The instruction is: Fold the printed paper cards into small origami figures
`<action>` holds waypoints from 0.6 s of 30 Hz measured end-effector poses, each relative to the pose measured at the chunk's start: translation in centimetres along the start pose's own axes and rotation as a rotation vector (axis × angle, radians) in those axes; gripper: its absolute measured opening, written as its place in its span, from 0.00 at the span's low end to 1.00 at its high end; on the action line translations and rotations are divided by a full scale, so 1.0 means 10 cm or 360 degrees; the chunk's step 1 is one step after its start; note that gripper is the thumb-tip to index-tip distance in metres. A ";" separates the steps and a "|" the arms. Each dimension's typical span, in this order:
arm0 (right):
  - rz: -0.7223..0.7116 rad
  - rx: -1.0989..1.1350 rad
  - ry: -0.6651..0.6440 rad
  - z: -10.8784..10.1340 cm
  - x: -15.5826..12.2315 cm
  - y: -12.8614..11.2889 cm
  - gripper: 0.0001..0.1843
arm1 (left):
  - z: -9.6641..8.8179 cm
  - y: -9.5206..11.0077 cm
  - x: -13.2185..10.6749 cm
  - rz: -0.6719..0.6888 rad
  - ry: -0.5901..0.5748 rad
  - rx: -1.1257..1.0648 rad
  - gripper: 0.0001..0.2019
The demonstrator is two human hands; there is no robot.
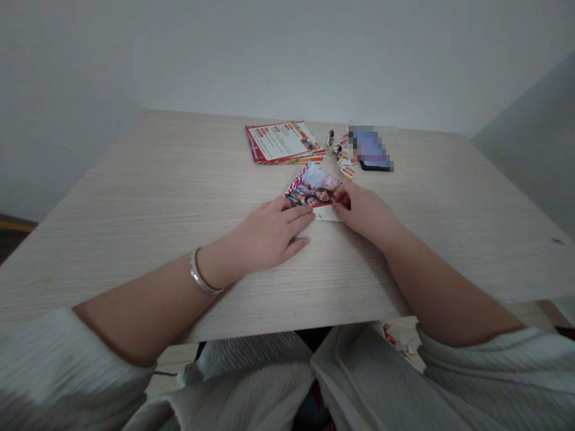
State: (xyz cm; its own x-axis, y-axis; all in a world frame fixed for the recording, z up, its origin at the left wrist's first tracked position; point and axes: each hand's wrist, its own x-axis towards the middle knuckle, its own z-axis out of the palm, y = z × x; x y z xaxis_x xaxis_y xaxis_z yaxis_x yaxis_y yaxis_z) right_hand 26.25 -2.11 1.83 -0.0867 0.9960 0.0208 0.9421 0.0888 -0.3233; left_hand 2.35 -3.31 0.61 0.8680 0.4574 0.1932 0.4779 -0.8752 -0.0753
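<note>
"Both our left hand (pixel 269 236) and our right hand (pixel 363 209) are meeting at one printed sheet (pixel 317 188). How are we holding it?"

"Our left is lying palm down, fingers slightly spread, tips resting on the sheet's lower left side. Our right is pinching the right edge between thumb and fingers."

"Where is the sheet lying?"

"We are seeing it on the pale table (pixel 179 197), straight ahead of us, between our hands."

"And our room to move?"

"Wood is stretching wide on both sides, and a good band is running between the sheet and the near edge."

"What is standing in our way?"

"Folded paper strips (pixel 344 160) are lying just beyond the sheet's upper right. A stack of leaflets (pixel 281 142) is sitting near its upper left, a partly blurred phone (pixel 372 146) is lying right of the strips, and the wall (pixel 287 60) is closing off the far edge."
</note>
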 end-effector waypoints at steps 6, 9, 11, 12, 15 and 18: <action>-0.0032 0.0012 -0.0053 -0.02 0.01 0.00 0.08 | 0.00 -0.01 0.00 0.0003 -0.0009 -0.0023 0.25; -0.0053 0.0022 -0.0054 -0.02 0.00 0.02 0.08 | 0.01 -0.02 0.00 -0.0011 -0.0035 -0.0024 0.25; -0.0065 0.0030 -0.0046 -0.02 0.00 0.03 0.08 | 0.01 -0.02 0.00 -0.0024 -0.0050 -0.0016 0.25; -0.0066 0.0024 -0.0041 -0.03 -0.01 0.04 0.08 | 0.01 -0.02 0.00 -0.0025 -0.0049 -0.0009 0.25; -0.0055 -0.0022 -0.0013 -0.03 -0.01 0.05 0.08 | 0.01 -0.02 0.00 -0.0010 -0.0029 0.0006 0.25; -0.0063 -0.0014 0.0027 -0.03 0.01 0.06 0.07 | 0.01 -0.02 0.01 -0.0014 -0.0034 0.0017 0.25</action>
State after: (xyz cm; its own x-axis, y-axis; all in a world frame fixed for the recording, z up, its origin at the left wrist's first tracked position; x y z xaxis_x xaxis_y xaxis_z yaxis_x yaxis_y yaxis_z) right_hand 26.86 -1.99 1.90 -0.1185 0.9917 0.0494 0.9408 0.1280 -0.3138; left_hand 2.34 -3.12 0.52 0.8663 0.4685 0.1732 0.4869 -0.8694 -0.0842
